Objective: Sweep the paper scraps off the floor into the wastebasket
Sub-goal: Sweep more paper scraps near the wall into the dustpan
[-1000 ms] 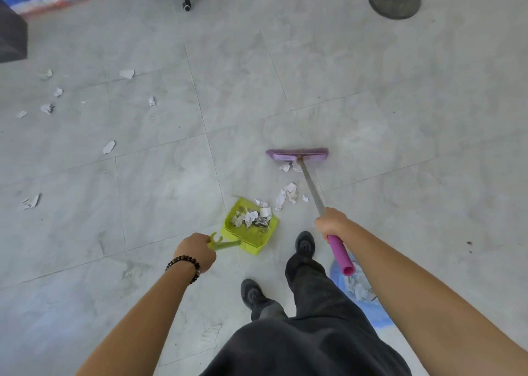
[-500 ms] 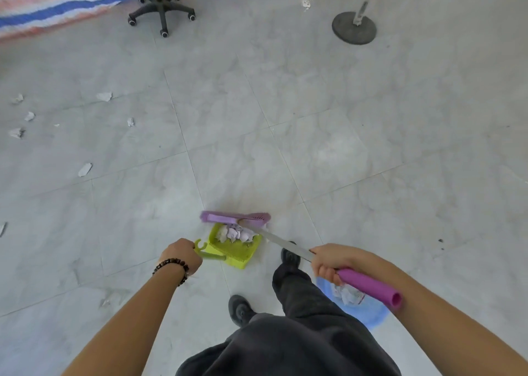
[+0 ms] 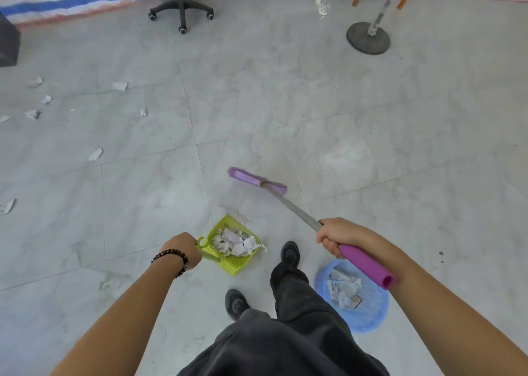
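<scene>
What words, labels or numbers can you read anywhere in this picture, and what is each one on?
No text here can be read.
On the paper scraps in the dustpan: grey print marks, too blurred to read.
On the torn paper in the wastebasket: a small coloured printed patch, too small to read.
On the broom: no label shows.

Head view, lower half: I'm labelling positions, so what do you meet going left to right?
left hand → green dustpan → forward shoe → blue wastebasket. The broom and the right hand overlap these, so they are left out.
</scene>
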